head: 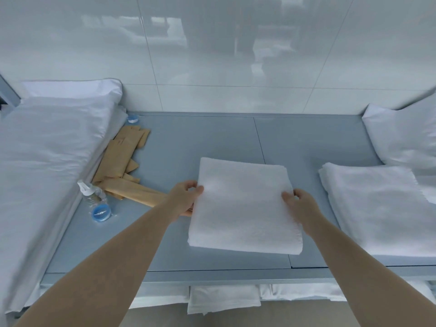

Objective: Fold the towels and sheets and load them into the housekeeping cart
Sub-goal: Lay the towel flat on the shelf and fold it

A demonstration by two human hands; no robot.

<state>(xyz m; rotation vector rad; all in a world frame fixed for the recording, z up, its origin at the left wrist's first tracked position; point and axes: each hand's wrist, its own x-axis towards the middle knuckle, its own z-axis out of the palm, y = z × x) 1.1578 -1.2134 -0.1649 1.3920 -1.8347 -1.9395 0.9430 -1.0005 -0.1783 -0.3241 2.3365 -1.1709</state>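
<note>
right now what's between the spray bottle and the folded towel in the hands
The head view shows tan paper packets and the left hand between the spray bottle and folded towel.

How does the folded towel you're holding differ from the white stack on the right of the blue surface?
The folded towel is gripped at both side edges, by the left hand and the right hand; the stack on the right lies untouched. The towel sits mid-surface and shows whole; the stack runs out of frame. The towel's edges look neat, while the stack's far edge looks ragged. Both are white and folded flat on the blue surface.
</note>
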